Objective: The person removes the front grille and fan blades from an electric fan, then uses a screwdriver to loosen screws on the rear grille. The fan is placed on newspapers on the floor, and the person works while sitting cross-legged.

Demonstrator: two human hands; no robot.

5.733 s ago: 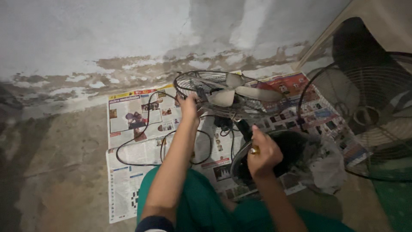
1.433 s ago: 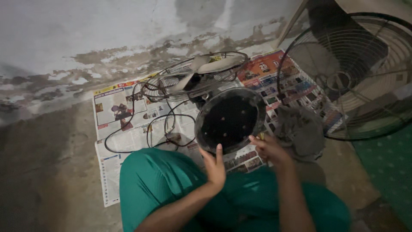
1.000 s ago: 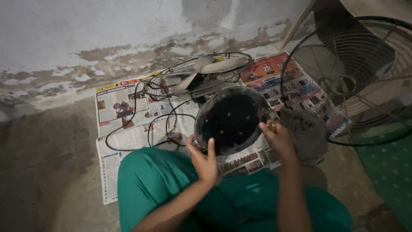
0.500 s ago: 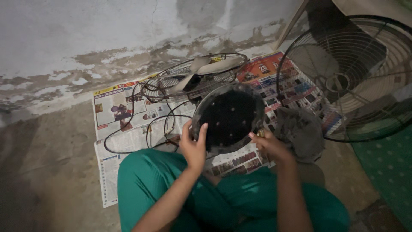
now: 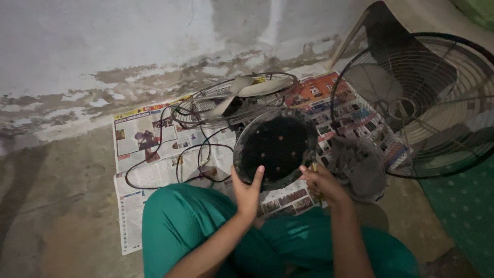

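I sit on the floor in green trousers. A round black fan base (image 5: 277, 148) stands tilted up in front of me, its dark underside facing me. My left hand (image 5: 248, 190) grips its lower left rim, thumb over the edge. At the lower right rim, my right hand (image 5: 320, 181) is closed on a small yellowish tool. Behind the base lies the fan head (image 5: 237, 99) with pale blades inside a wire cage, on its side on newspaper (image 5: 154, 149).
A black power cord (image 5: 170, 154) loops over the newspaper at left. A large detached wire guard (image 5: 417, 103) leans at the right. A grey rag (image 5: 357, 164) lies by the base. A stained wall (image 5: 128, 51) runs behind. Green patterned flooring (image 5: 463, 206) is at the right.
My left hand slid from the base's left side down to its lower rim. My right hand stayed at the lower right rim. The view shifted slightly.
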